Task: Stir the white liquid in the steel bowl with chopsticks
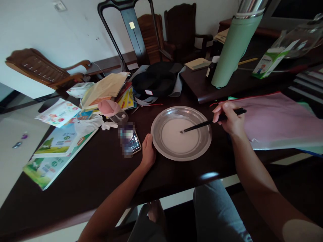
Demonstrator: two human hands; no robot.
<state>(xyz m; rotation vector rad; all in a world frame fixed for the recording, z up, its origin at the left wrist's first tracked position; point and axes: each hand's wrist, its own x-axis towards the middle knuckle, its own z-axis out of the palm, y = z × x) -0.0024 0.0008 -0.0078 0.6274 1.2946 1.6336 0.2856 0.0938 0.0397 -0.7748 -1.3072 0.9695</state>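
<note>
- Sitting close in, the person's knees show under the near edge of the dark table (101, 174).
- Left hand (148, 152) lies on the table with its fingers loose and unclenched, pressed to the left rim of the metal plate (156, 143); it grips nothing.
- The plate stands flat near the table's front edge, between the two hands, with a shallow pool of white liquid (176, 137) in its middle.
- Right hand (228, 118) is closed around a pair of dark chopsticks (209, 122) just past the plate's right rim; their tips slant down into the liquid near its centre.
- The step in hand looks like stirring or mixing. Carrying it on would call for low tips and a braced rim, since the pool is shallow and the plate is light.
- Just left of the left hand lies a phone (133, 143), and further left a stack of picture books (58, 148).
- A pink folder (275, 121) lies to the right, beside the right hand.
- Further back are a black cap (156, 79) and a tall green flask (233, 47).
- Wooden chairs (40, 69) stand along the wall.
</note>
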